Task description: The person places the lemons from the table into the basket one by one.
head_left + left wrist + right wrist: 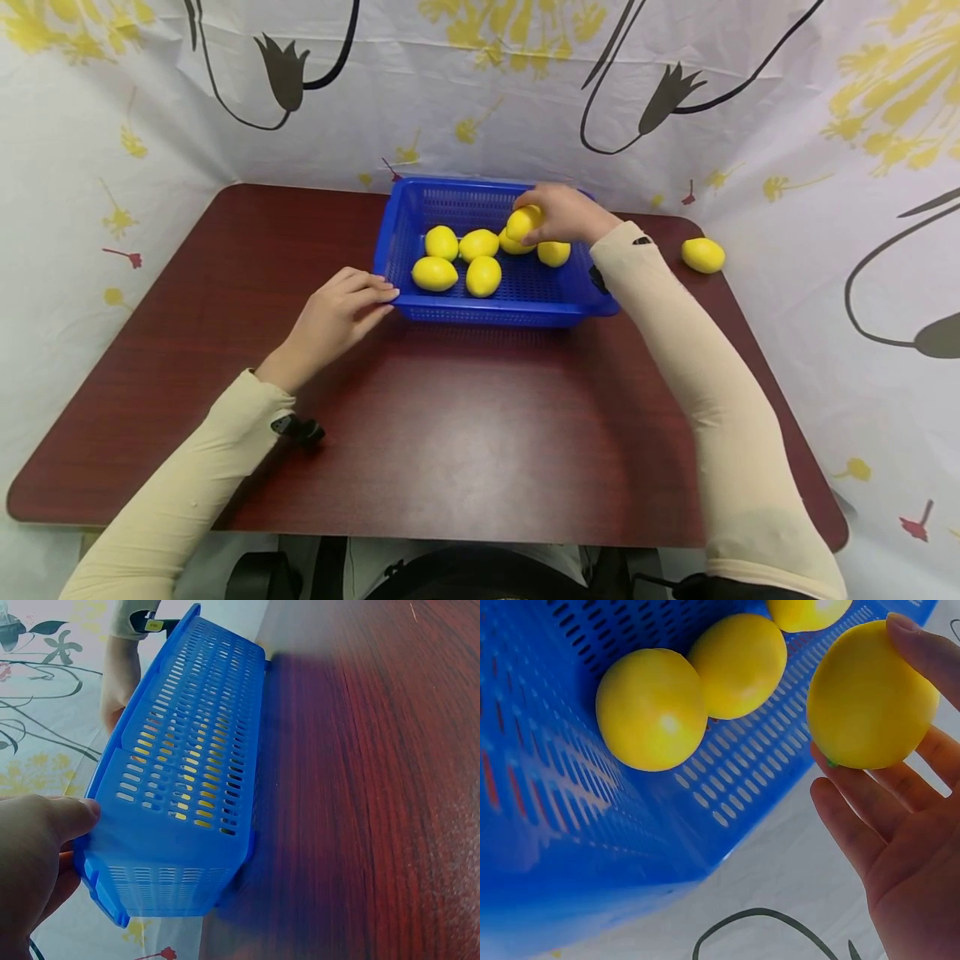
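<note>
A blue plastic basket (pixel 495 315) with slotted walls stands toward the far side of the table, several yellow lemons (pixel 435 273) inside it. My left hand (pixel 341 312) pinches the basket's near left corner; in the left wrist view the thumb of that hand (pixel 37 855) lies on the outside of the rim, the other fingers behind it. Over the basket's right half, my right hand (pixel 566 215) holds one lemon (pixel 871 697) between thumb and fingers, above the others. Part of the lemons below is hidden by this hand in the head view.
One more lemon (pixel 703 255) lies at the table's far right edge, outside the basket. The dark red wooden table (pixel 465 433) has rounded corners. A white patterned cloth (pixel 480 100) hangs behind it and at both sides.
</note>
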Demonstrator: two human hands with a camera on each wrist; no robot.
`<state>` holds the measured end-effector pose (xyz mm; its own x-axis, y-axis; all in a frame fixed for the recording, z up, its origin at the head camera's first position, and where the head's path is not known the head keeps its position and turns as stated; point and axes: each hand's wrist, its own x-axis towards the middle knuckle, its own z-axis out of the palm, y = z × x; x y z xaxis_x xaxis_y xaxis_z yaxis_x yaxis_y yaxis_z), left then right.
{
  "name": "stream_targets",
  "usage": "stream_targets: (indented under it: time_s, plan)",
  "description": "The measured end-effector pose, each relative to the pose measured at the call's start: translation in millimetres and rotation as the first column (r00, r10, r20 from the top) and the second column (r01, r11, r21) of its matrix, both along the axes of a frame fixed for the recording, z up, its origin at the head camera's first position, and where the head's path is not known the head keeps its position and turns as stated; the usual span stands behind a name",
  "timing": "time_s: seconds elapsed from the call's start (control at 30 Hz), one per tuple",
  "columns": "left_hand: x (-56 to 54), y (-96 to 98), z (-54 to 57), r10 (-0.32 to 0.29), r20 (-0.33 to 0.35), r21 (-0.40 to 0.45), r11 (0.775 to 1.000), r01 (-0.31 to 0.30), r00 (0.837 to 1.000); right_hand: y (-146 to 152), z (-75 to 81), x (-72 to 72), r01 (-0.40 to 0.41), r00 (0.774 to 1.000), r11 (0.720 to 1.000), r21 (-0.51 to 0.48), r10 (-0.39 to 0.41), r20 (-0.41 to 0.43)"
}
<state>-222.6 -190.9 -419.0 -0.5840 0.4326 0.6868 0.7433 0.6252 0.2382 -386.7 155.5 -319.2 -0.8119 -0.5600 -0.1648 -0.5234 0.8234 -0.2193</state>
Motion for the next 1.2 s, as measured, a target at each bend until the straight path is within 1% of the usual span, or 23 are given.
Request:
stream_targets:
  time_s: [0.23,0.5,0.8,1.07,1.2]
  plan:
    - [-0.7,-0.2,-0.3,0.002,-0.007,-0.006,1.0,-0.002,1.0,-3,-8.4,-3.9,0.027,0.999,1.0,0.008,-0.027,0.027]
    - [-0.8,-0.1,-0.8,0.003,-0.012,-0.001,1.0,-0.003,1.0,-9,-17.1,-5.3,0.014,0.998,0.999,0.04,-0.016,0.06]
    - [-0.9,-0.2,-1.2,-0.003,-0.012,0.002,1.0,0.003,1.0,-13,-29.6,-9.2,-0.02,0.998,0.997,0.08,0.016,0.053]
    - [-2.1,-0.5,-1.1,-0.007,-0.004,0.006,1.0,0.007,1.0,-17,-34.0,-8.5,-0.006,0.998,0.995,0.095,0.0,0.07]
    - [-2.3,-1.1,-1.5,-0.007,-0.003,0.009,1.0,0.007,1.0,-18,-36.6,-8.9,-0.013,0.998,0.995,0.099,0.008,0.06]
